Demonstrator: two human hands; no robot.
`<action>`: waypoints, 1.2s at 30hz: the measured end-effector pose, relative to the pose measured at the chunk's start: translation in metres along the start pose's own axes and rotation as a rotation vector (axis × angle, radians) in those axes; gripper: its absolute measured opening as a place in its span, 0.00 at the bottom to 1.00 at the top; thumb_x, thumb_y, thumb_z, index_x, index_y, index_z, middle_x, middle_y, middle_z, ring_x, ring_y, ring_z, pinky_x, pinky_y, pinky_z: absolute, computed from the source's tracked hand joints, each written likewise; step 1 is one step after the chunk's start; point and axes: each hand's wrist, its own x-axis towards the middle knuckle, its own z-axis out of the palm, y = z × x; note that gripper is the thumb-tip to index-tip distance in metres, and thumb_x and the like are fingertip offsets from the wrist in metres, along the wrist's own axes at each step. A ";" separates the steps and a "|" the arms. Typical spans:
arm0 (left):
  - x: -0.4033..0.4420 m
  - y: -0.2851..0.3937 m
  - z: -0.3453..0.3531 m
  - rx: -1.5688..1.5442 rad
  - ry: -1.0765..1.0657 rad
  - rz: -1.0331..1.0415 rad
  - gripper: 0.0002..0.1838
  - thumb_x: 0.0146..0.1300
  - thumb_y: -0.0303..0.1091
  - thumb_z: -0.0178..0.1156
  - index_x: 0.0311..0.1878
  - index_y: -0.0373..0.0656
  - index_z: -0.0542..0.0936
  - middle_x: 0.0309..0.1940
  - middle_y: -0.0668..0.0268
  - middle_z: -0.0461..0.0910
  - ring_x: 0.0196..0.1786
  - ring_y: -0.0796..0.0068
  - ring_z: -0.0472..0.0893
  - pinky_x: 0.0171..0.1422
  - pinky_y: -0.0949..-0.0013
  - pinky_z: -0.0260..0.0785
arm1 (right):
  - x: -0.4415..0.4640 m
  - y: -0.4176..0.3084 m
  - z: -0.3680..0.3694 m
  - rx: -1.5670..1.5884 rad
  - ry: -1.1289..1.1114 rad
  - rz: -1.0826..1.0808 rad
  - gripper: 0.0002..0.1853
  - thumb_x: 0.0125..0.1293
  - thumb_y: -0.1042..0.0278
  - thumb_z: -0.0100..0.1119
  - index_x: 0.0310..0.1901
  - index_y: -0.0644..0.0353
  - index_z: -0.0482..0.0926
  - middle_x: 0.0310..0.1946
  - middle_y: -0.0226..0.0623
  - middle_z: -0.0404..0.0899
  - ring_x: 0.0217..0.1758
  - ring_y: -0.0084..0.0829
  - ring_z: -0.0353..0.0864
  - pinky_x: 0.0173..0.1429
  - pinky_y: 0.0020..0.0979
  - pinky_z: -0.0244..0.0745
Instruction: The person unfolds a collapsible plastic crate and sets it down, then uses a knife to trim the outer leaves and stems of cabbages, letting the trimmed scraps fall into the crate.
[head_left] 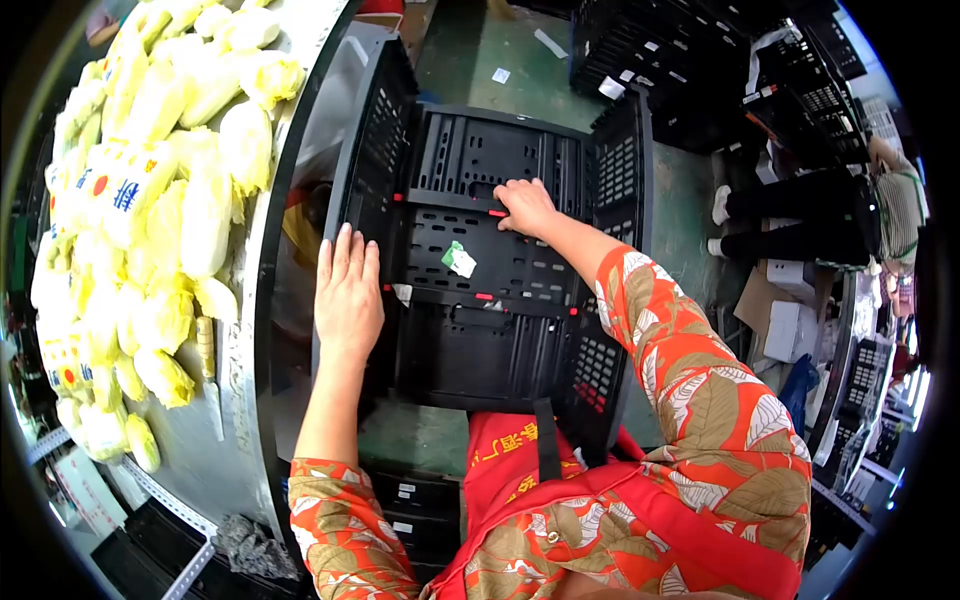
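Lying unclenched with fingers extended, the left hand point(348, 300) rests on the left wall of a black crate point(425, 240); the right hand point(525, 208) bends its fingers at an inner panel's edge, whether gripping I cannot tell. The crate stands before the person, beside a metal desk point(190, 440) bearing cabbages point(165, 220) and a knife point(208, 350).
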 end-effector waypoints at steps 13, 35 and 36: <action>0.006 0.036 -0.006 0.072 0.013 -0.170 0.16 0.55 0.26 0.52 0.49 0.39 0.77 0.55 0.59 0.75 0.70 0.65 0.60 0.75 0.57 0.44 | 0.079 0.147 -0.170 0.225 0.141 -0.260 0.24 0.62 0.45 0.52 0.51 0.55 0.75 0.45 0.45 0.79 0.50 0.45 0.77 0.53 0.41 0.71; 0.042 0.229 0.044 -0.459 -0.793 -0.224 0.31 0.63 0.62 0.43 0.30 0.41 0.79 0.28 0.54 0.80 0.39 0.54 0.81 0.51 0.54 0.70 | 0.053 0.125 -0.176 0.109 0.258 -0.071 0.24 0.65 0.49 0.45 0.56 0.53 0.72 0.50 0.46 0.78 0.55 0.46 0.74 0.57 0.42 0.68; 0.037 0.223 0.033 -0.501 -0.716 -0.266 0.35 0.63 0.64 0.41 0.27 0.40 0.80 0.29 0.51 0.81 0.37 0.52 0.81 0.41 0.55 0.73 | 0.053 0.123 -0.176 0.096 0.266 -0.069 0.23 0.66 0.50 0.46 0.57 0.53 0.71 0.49 0.45 0.78 0.55 0.46 0.75 0.57 0.42 0.68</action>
